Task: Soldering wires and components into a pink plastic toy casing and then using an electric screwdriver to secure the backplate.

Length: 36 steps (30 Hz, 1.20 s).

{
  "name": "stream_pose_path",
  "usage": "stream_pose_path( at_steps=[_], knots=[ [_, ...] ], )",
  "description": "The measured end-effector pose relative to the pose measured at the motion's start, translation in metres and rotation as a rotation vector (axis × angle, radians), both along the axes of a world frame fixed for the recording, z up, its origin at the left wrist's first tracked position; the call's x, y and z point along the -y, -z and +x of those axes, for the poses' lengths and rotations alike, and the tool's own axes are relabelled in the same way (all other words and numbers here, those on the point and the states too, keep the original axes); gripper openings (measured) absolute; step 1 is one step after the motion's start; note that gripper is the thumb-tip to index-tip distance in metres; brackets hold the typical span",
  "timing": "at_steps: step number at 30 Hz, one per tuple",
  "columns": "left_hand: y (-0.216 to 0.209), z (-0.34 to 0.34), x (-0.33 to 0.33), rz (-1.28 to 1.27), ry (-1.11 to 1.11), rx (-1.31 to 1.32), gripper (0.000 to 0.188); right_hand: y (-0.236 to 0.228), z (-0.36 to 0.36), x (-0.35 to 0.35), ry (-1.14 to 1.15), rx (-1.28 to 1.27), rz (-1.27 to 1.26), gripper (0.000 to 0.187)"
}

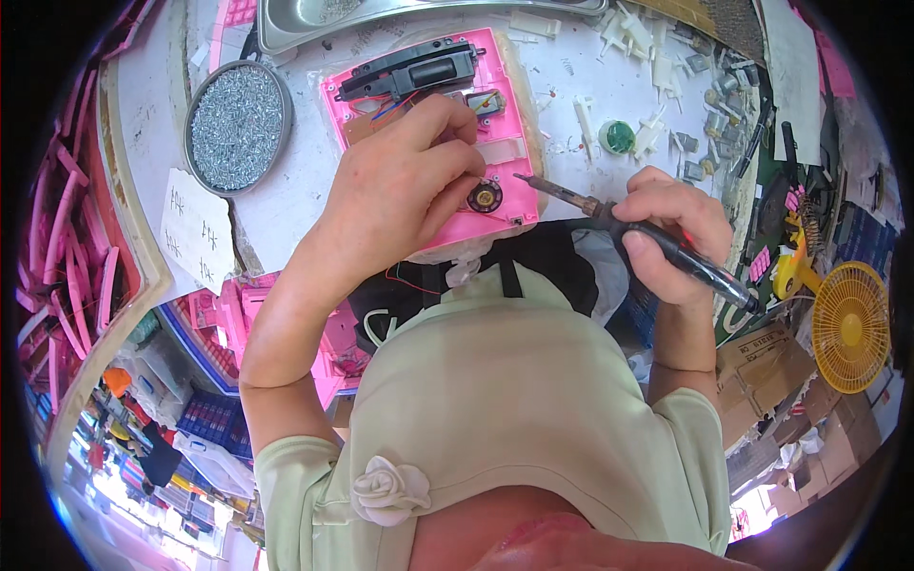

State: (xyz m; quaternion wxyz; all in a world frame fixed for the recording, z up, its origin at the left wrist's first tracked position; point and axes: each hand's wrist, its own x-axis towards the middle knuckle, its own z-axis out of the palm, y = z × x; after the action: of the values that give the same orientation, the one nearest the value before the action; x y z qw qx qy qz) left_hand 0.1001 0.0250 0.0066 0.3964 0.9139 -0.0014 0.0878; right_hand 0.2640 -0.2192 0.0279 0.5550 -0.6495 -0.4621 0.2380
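My right hand [674,217] is wrapped round the dark handle of a soldering iron [592,206]. Its tip points left, over the right edge of an open pink plastic casing [519,205]. My left hand [386,186] lies over the casing's left side, fingers bent and pressed together; what they pinch is hidden. Beside those fingertips sits a small round black part [485,196] with a brass-coloured centre. A long black module [419,71] fills the casing's far end, with red and blue wires under my left hand. A small motor [486,103] is set to its right.
A round dish of screws [238,128] stands at left, above a marked paper sheet [198,228]. A metal tray [286,29] lies at the back. Several white plastic parts [628,33], small motors [714,124] and a green round item [617,137] are at right, near a yellow fan [850,328].
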Motion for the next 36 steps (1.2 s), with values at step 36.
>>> stream_pose_path(
  at_steps=[36],
  knots=[
    [-0.02, 0.01, 0.01, 0.399, 0.171, -0.056, 0.013, 0.0, -0.001, -0.012, -0.116, 0.123, -0.027, 0.025]
  ],
)
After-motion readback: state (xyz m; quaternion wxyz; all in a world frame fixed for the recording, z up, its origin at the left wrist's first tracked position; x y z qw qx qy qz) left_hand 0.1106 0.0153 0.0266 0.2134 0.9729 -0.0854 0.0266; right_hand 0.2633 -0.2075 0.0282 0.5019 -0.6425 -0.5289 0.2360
